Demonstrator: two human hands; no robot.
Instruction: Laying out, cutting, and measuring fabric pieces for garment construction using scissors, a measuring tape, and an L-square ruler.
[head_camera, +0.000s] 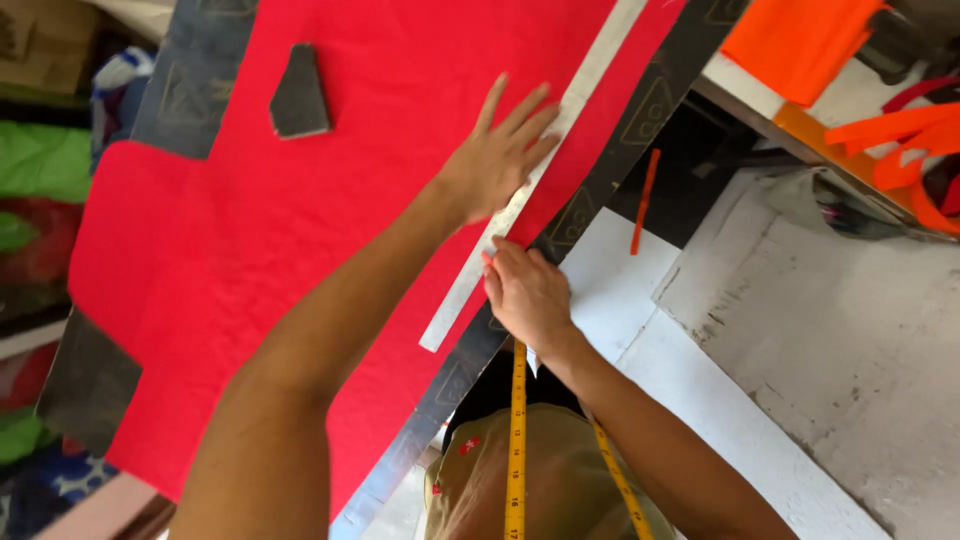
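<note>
Left hand: the left hand lies flat with fingers spread, pressing down on the metal ruler and the red fabric; it grips nothing.
Right hand: the right hand has its fingers drawn together at the ruler's near end, by the fabric's right edge; whether it pinches a marker I cannot tell.
Ruler: long, flat, pale grey, probably stiff and light; it lies slantwise along the worktop's right edge and likely slides unless pressed flat.
Fabric: bright red, felt-like, soft and limp, spread over most of the dark worktop; best held by pressing it flat.
Dark weight: a dark angular piece rests on the fabric toward the far left corner.
Tape measure: a yellow tape measure hangs below the right hand.
</note>
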